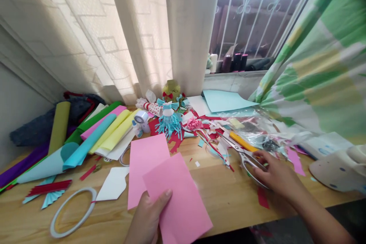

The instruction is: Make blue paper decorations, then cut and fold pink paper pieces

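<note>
A pink sheet of paper [183, 198] is pinched in my left hand [148, 211], thumb on top, close to the table's front edge. A second pink sheet [147, 152] lies on the table, partly covered by the first. To the right, my right hand [277, 175] has its fingers curled at the handle loops of silver scissors [245, 156], whose blades point away to the left. Next to the scissors lies a yellow-orange cutter-like tool [241, 141], its near end by my fingers. Red, white and blue paper scraps [214, 133] surround the blades.
Rolled coloured papers [114, 129] and a roll of white tape [74, 211] lie to the left. A blue fringed paper figure [169, 120] stands at the back, beside a small glue bottle [137, 129]. A white dotted container [334, 169] sits at the right edge.
</note>
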### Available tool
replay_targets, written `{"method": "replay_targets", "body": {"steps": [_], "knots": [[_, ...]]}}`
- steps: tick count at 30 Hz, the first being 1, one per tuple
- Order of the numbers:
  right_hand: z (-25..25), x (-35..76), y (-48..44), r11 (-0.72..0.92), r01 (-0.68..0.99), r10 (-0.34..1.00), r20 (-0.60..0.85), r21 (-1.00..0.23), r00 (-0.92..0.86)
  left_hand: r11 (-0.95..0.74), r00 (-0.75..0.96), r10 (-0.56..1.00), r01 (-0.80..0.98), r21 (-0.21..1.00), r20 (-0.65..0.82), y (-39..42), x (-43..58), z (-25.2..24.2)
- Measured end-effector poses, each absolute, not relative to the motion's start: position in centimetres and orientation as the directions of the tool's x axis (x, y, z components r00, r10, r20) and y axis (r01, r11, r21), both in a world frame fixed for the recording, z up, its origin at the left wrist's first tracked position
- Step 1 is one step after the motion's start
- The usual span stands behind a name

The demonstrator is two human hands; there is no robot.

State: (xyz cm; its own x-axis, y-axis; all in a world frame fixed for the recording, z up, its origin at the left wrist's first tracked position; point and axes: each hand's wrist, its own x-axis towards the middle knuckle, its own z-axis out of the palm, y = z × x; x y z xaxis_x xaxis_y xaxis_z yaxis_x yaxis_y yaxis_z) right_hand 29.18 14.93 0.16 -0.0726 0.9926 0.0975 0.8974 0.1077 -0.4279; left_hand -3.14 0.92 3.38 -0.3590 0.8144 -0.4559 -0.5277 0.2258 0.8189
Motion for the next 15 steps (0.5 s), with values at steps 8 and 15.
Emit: {"method": "replay_targets", "body": {"steps": [8, 15], "knots": [[2.2, 25.0, 10.6, -0.154, 0.286, 0.975, -0.193, -0.946, -0.110, 0.299, -0.273, 0.831, -0.516, 0.802, -0.486, 1.5, -4.0, 3.2], [1.3, 20.5, 7.0, -0.503, -0.263, 0.817, -0.354, -0.823, -0.455, 0.302, -0.285, 0.833, -0.485, 0.821, -0.475, 1.7, -4.6, 4.6]]}}
